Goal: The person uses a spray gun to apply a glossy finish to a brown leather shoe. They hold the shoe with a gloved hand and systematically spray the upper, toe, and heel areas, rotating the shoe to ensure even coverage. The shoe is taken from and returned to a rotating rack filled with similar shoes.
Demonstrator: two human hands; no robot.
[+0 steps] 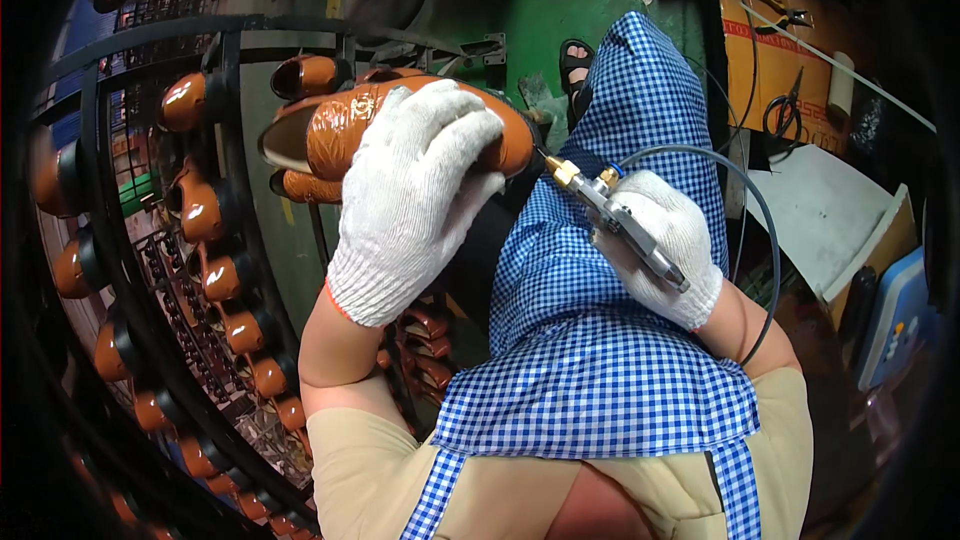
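Note:
My left hand (415, 195), in a white knit glove, grips a glossy brown leather shoe (345, 130) from above and holds it in front of me. My right hand (665, 245), also gloved, holds a small metal spray gun (615, 215) with a brass nozzle. The nozzle points at the shoe's toe end, very close to it. A grey hose (745, 190) loops from the gun past my right arm. A blue and white checked apron (600, 340) covers my lap.
A black metal rack (225, 200) on the left carries several brown shoes (205, 210). A green floor (560, 0) and a sandalled foot (577, 60) lie ahead. On the right are cardboard (775, 50), pliers (780, 10), scissors (785, 110) and a white sheet (820, 210).

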